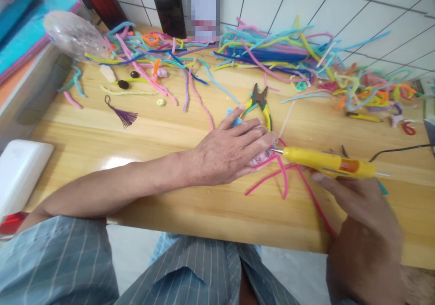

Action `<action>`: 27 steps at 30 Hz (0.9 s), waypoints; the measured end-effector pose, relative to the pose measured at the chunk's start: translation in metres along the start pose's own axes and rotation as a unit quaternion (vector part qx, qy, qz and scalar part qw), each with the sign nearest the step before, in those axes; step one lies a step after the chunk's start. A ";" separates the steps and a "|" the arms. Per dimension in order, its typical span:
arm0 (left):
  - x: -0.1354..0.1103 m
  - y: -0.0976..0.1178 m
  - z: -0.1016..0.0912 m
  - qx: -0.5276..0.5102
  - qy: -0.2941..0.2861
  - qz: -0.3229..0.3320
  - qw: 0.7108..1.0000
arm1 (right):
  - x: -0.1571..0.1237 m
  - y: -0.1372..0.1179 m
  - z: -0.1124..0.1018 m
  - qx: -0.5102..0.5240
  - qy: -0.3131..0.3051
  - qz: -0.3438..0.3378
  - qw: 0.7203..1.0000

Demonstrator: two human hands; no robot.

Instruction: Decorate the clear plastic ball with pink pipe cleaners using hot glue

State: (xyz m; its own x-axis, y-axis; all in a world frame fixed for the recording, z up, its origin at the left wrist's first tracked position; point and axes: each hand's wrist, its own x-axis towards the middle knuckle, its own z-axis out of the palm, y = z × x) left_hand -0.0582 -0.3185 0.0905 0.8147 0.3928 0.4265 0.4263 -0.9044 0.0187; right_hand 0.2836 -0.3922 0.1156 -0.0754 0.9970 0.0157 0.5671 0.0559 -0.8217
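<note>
My left hand (234, 148) lies palm down over a small pinkish-purple piece (261, 156), its fingers bent onto it and most of the piece hidden beneath. My right hand (360, 200) is wrapped round a yellow hot glue gun (316, 160). The gun's metal tip touches or nearly touches the piece, close to my left fingertips. Bent magenta pipe cleaners (284, 178) stretch from that spot towards my right wrist. Just beyond my left fingers lie pliers (261, 97) with yellow-green handles, their jaws apart. A bit of blue (234, 118) shows under the spread outer fingers.
Heaped pipe cleaners (265, 53) line the tiled wall, with a tangled pile (370, 87) at right. A purple tassel (123, 114), a yellow cutter (364, 117) and a white box (23, 173) lie around. A black cord (401, 149) runs in from the right.
</note>
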 end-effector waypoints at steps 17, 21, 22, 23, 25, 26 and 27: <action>-0.003 0.001 0.001 -0.038 -0.008 -0.034 0.999 | -0.010 0.040 -0.062 -0.025 0.250 0.075 0.965; -0.003 -0.002 0.006 -0.010 0.020 -0.005 1.000 | -0.011 0.066 -0.097 -0.133 0.337 0.241 0.900; -0.002 -0.002 0.006 -0.010 0.023 -0.003 1.000 | -0.012 0.073 -0.103 -0.179 0.357 0.282 0.873; -0.002 -0.002 0.007 -0.014 0.024 -0.002 1.000 | -0.013 0.080 -0.107 -0.221 0.372 0.314 0.845; -0.001 -0.002 0.008 -0.021 0.023 0.000 1.000 | -0.014 0.095 -0.112 -0.262 0.387 0.333 0.819; -0.001 -0.002 0.008 -0.022 0.024 0.003 0.999 | -0.015 0.101 -0.112 -0.274 0.389 0.332 0.814; -0.001 -0.002 0.008 -0.021 0.026 0.008 0.999 | -0.015 0.107 -0.112 -0.284 0.390 0.326 0.813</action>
State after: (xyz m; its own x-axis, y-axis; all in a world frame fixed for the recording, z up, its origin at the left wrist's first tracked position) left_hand -0.0561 -0.3160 0.0828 0.7993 0.3709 0.4729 0.3966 -0.9167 0.0487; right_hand 0.4369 -0.3954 0.0911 0.8107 0.5424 0.2205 0.5818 -0.7041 -0.4071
